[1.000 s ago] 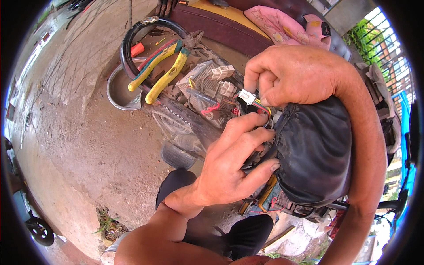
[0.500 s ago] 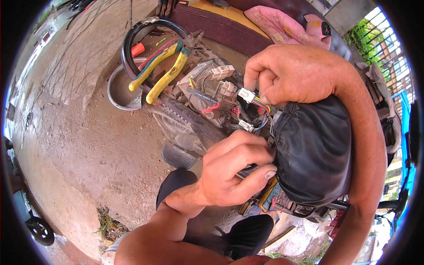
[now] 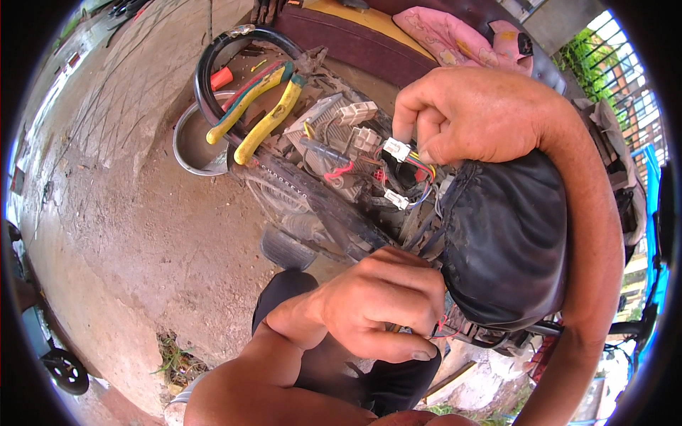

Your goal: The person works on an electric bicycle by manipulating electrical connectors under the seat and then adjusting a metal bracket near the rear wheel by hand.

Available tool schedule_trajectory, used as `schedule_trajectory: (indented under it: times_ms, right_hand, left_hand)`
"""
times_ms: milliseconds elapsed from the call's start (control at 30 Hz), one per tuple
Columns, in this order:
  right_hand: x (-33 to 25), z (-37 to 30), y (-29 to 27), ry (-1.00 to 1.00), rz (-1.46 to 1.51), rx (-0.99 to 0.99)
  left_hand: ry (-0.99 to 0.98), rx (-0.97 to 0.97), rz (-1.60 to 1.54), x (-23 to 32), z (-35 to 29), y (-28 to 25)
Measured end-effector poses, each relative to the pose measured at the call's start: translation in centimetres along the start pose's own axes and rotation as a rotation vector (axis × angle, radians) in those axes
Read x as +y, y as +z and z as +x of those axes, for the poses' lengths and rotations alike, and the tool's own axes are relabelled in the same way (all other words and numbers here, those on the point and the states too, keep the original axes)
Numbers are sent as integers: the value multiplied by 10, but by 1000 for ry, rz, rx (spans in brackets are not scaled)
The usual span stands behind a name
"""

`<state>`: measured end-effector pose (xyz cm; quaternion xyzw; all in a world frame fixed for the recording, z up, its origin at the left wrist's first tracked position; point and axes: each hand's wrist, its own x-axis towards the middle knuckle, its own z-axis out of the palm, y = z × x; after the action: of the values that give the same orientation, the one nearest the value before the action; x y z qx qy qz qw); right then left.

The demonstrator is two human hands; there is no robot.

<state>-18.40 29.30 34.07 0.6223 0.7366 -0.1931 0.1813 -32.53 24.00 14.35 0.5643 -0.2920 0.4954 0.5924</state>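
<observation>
My right hand (image 3: 472, 117) reaches round the black leather-like cover (image 3: 508, 241) from the right. Its curled fingers and thumb close at a white wire connector (image 3: 396, 150) with yellow, red and green wires; the exact grip is partly hidden. Below it hangs a second white connector (image 3: 396, 199) on blue and white wires. My left hand (image 3: 383, 302) is lower down, fingers bent inward beside the cover's lower left edge. What its fingers close on, if anything, is out of sight. Both connectors belong to the wiring of an opened, dusty vehicle frame (image 3: 327, 202).
Yellow-handled pliers (image 3: 273, 117) lie across the frame's far end, by a black ring-shaped tube (image 3: 206, 78). A metal bowl (image 3: 186, 160) stands on the ground. Farther back are a maroon seat (image 3: 348, 42) and pink cloth (image 3: 447, 39). A black pedal (image 3: 286, 247) sticks out left.
My left hand has moved down and away from the wiring, uncovering the frame and dark cables beside the cover. My right hand has barely moved.
</observation>
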Motion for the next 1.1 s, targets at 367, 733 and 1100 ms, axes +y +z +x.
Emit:
schedule_trajectory:
  times_ms: [367, 733, 1100]
  right_hand:
    - [4, 0, 3, -14, 12, 54]
    - [5, -1, 2, 22, 1, 60]
    - [2, -1, 2, -12, -42, 65]
  left_hand:
    - [-69, -2, 1, 2, -1, -1]
    - [-100, 15, 18, -1, 0, -1]
    - [-102, 27, 16, 0, -1, -3]
